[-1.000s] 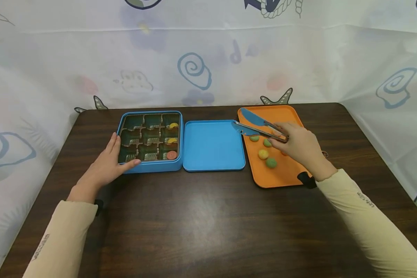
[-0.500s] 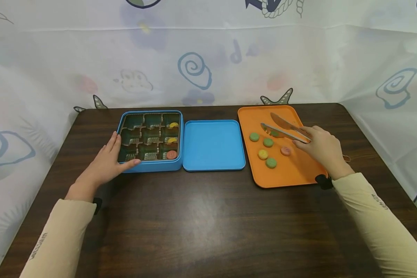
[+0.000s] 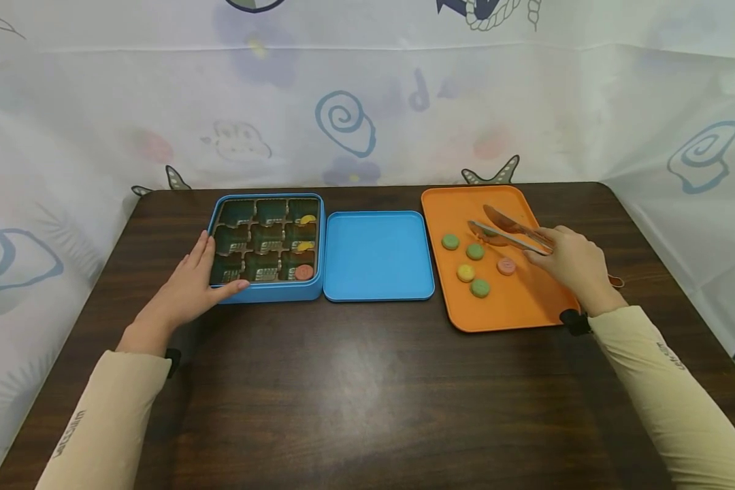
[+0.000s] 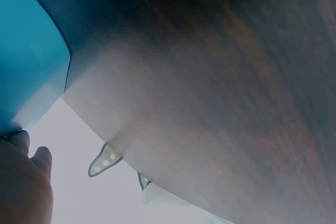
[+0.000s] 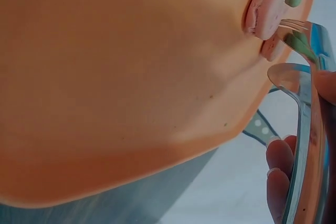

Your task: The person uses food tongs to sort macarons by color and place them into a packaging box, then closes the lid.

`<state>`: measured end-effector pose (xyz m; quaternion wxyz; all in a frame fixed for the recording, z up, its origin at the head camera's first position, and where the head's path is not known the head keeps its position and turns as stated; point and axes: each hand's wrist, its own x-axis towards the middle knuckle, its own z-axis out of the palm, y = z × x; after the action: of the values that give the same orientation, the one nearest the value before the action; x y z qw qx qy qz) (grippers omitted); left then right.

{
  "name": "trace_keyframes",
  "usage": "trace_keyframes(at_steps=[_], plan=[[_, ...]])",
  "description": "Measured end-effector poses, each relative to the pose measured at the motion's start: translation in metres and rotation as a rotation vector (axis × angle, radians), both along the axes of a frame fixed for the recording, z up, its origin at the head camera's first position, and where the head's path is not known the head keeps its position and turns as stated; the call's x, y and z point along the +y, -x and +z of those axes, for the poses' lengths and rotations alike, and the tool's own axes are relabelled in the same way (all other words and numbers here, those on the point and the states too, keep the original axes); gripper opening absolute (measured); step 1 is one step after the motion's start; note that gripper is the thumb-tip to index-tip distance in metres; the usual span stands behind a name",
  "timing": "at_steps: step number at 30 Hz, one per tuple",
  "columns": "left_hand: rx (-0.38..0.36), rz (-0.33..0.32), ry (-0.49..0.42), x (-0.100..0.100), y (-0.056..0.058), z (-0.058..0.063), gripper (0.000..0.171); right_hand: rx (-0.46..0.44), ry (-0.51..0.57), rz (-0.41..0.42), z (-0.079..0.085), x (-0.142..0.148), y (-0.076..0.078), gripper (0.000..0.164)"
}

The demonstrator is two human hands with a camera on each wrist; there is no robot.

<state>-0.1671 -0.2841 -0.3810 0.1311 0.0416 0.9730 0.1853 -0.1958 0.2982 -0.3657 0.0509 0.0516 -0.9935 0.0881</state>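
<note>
My right hand (image 3: 572, 267) grips metal serving tongs (image 3: 514, 231), one tip fork-like and the other spoon-shaped in the right wrist view. The tips hang apart over the orange tray (image 3: 520, 309). Near them lie a pink macaron (image 3: 506, 266), a yellow macaron (image 3: 465, 273) and several green macarons (image 3: 480, 288). Something green shows partly behind the tongs. My left hand (image 3: 184, 292) rests with straight fingers against the left side and front rim of a blue box (image 3: 282, 293). Inside its divided insert (image 3: 265, 238), the right column holds two yellow pieces and a pink macaron (image 3: 303, 272).
A flat blue lid (image 3: 380, 255) lies between the box and the orange tray. All stand toward the back of the dark wooden table (image 3: 367, 388). A patterned white cloth (image 3: 404, 102) hangs behind the table.
My right hand has moved right with the tongs, from the lid's right edge to over the tray, uncovering the pink macaron. My left hand stays at the box.
</note>
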Motion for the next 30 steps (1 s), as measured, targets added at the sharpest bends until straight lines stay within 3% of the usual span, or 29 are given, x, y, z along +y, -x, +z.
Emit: trace_keyframes(at_steps=[8, 30], plan=[[-0.003, 0.000, 0.003, -0.0007, 0.0002, -0.0010, 0.111, -0.035, 0.005, -0.001, -0.0022, 0.0024, 0.0029, 0.053], [-0.009, 0.007, -0.002, -0.0012, 0.0018, -0.0032, 0.113, -0.005, 0.035, 0.010, -0.0016, 0.0031, 0.0050, 0.047]])
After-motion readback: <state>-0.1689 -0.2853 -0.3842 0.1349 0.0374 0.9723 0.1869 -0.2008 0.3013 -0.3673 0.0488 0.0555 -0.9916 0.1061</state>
